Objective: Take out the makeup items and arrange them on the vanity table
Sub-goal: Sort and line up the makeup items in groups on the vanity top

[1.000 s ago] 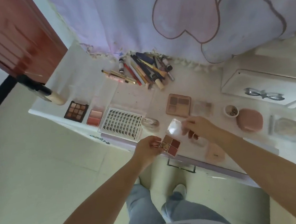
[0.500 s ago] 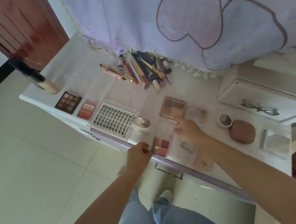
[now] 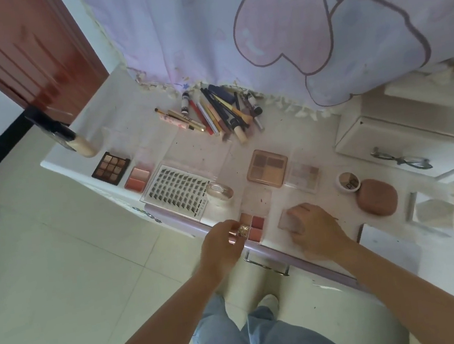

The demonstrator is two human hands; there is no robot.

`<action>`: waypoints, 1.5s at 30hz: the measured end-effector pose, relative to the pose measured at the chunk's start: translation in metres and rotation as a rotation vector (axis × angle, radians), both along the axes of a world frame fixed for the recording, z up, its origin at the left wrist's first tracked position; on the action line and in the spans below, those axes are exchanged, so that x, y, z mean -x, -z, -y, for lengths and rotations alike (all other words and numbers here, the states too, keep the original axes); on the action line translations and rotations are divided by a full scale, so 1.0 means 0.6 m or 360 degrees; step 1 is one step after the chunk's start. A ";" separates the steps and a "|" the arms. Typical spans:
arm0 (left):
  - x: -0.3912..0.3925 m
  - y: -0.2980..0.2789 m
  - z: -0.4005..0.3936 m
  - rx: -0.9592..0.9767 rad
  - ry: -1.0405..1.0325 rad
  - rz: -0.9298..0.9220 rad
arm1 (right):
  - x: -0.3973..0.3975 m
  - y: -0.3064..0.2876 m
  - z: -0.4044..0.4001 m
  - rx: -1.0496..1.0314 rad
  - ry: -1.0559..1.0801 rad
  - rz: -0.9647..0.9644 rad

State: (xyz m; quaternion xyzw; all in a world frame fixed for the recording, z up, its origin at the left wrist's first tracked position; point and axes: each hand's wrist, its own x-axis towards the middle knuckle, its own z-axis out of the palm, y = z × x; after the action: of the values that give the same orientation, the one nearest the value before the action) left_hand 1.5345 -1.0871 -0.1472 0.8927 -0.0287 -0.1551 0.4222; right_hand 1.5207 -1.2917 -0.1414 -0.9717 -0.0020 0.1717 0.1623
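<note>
Small blush palette (image 3: pixel 251 226): open, flat, pink and red pans, at vanity table's (image 3: pixel 205 148) 6 o'clock edge. Pencils and brushes (image 3: pixel 221 115): heaped at 12 o'clock. Lash tray (image 3: pixel 176 191): laid flat at 9 o'clock.

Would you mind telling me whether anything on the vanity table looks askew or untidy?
The pencils and brushes at the back lie in a crossed, fanned heap, unlike the palettes set side by side. The small red palette under the left hand overhangs the vanity table front edge.

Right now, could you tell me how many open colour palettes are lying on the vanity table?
6: a dark nine-pan palette and pink blush far left, a tan quad and clear-cased palette mid-table, a small palette by the left hand, a round pot. Others may be hidden.
</note>
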 end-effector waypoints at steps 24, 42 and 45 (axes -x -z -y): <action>-0.015 -0.156 0.051 0.1054 0.0372 -0.0389 | 0.058 -0.162 0.007 -0.1347 0.0323 0.0440; 0.022 -0.012 0.094 0.0143 0.0098 -0.0341 | -0.015 -0.022 0.029 -0.0805 0.0715 -0.0227; 0.021 -0.003 0.109 -0.0021 0.0067 -0.0297 | -0.029 -0.006 0.020 -0.0539 0.0546 -0.0196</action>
State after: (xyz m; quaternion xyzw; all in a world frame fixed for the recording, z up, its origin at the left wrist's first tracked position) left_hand 1.5217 -1.1523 -0.1456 0.8764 -0.0068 -0.2467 0.4137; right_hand 1.5383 -1.3038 -0.1380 -0.9045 0.1443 0.1977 0.3493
